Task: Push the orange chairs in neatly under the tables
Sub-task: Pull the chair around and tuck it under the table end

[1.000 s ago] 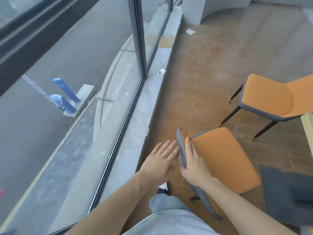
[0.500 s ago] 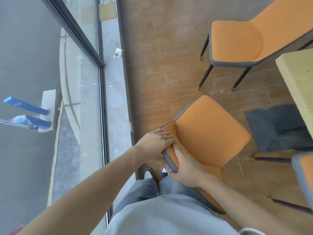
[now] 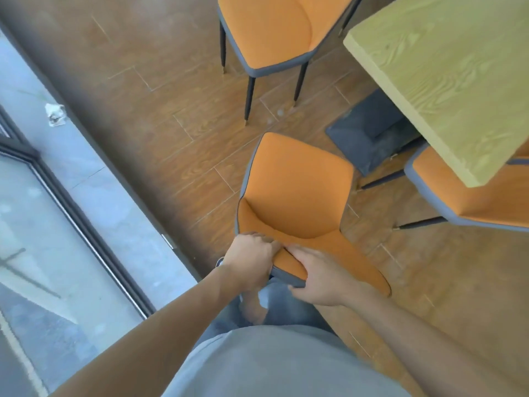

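An orange chair with a grey back (image 3: 297,193) stands just in front of me, its seat pointing toward the light wooden table (image 3: 452,70) at the upper right. My left hand (image 3: 252,260) grips the top left of its backrest. My right hand (image 3: 323,276) grips the top edge of the backrest beside it. A second orange chair (image 3: 274,30) stands farther off, left of the table. A third orange chair (image 3: 469,193) sits partly under the table's near corner at the right.
The table's dark grey base plate (image 3: 369,136) lies on the brown wood-look floor between the chairs. A grey stone sill (image 3: 94,179) and a dark-framed glass wall (image 3: 34,196) run along the left. A crumpled scrap of paper (image 3: 55,114) lies on the sill.
My view has swung right from the window toward the table. Both hands closed onto the chair's backrest, and the chair has turned so its seat faces the table.
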